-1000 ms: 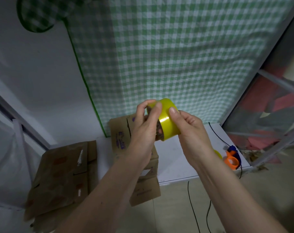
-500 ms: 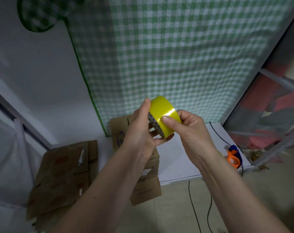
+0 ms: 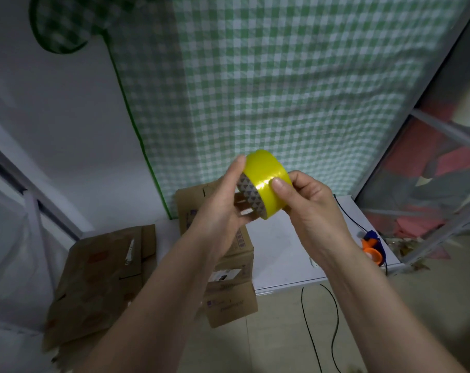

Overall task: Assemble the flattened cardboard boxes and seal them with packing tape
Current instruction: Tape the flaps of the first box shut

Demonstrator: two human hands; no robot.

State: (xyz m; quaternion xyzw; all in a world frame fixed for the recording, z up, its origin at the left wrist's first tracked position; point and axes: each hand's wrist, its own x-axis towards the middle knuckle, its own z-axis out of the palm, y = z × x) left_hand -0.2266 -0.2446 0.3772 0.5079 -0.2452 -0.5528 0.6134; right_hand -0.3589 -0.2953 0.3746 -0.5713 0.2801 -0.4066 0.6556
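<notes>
glossy yellow tape roll [image 3: 266,181], patterned core, held above the white table [image 3: 282,238]: left hand [image 3: 223,211] grips its rim, right hand [image 3: 306,200] pinches its smooth band, flattened brown cardboard boxes [image 3: 99,278] beside the table.

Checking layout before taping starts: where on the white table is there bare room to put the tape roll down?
Bare patch: the middle of the table, between the cardboard box on its left and the orange dispenser at its right edge. The left end is crowded with box and flattened cardboard. Both hands hold the tape roll above.
</notes>
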